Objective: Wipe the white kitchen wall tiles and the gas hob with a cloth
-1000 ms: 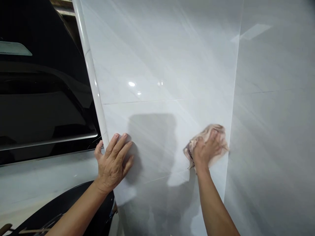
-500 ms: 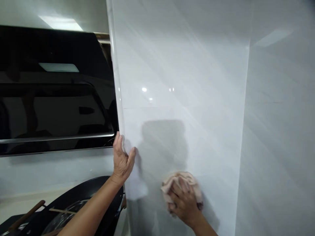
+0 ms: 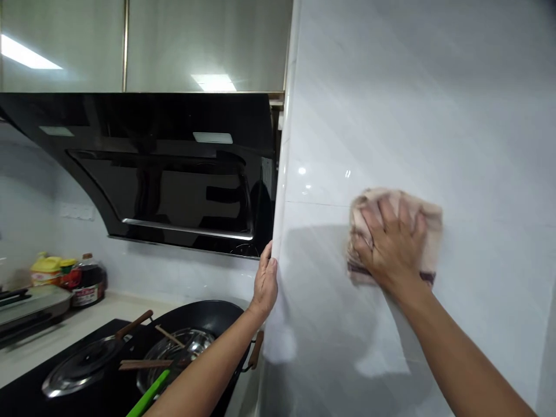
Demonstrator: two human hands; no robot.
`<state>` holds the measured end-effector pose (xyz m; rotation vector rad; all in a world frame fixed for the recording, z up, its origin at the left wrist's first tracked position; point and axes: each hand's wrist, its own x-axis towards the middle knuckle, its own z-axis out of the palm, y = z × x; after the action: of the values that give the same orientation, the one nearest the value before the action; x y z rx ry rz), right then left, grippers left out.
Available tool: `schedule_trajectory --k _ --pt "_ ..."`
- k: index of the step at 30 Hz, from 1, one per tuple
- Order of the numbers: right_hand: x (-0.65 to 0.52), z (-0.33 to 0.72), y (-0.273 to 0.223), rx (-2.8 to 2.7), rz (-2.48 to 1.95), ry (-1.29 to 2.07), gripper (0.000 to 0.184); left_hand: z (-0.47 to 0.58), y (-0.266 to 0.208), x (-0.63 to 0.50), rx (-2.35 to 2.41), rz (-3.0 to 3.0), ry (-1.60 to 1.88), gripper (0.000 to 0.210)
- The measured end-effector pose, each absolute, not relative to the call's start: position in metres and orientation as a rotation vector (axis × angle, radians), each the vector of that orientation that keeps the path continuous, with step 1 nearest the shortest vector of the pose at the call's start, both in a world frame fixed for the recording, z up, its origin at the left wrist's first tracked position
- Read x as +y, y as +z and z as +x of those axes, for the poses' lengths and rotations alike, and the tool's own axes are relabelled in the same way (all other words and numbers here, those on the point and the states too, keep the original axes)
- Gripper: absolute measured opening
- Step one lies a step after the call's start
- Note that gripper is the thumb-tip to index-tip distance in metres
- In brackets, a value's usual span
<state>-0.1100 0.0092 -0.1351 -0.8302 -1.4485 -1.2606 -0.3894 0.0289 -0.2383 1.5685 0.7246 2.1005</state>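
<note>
Matt cloth, glossy wall

The room was bright enough but a bit gray. White light glared off the shiny cupboards in two patches, and the black hood showed paler ones. Tiny bright dots shone on the wall — and a big soft shadow lay below them. The right hand's fingers and the cloth looked smeary. The top right corner was dim — the dark bottle looked fuzzy.
</note>
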Motion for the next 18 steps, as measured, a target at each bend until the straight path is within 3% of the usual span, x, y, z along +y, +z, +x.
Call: schedule_trajectory --k 4,8,13,18 --pt "0.007 -0.182 -0.063 -1.650 -0.631 -1.318 0.056 -0.391 -0.238 0.026 0.677 1.573 2.078 0.065" --pt "0.009 -0.234 -0.056 -1.787 -0.499 -1.370 0.052 -0.395 -0.238 0.027 0.604 1.559 2.014 0.067" --pt "0.008 -0.254 -0.118 -1.985 -0.423 -1.483 0.054 -0.411 -0.246 0.025 0.621 1.285 1.917 0.075" --pt "0.003 -0.249 -0.234 -2.187 -0.268 -1.421 0.041 -0.440 -0.284 0.005 0.823 1.139 1.962 0.068"
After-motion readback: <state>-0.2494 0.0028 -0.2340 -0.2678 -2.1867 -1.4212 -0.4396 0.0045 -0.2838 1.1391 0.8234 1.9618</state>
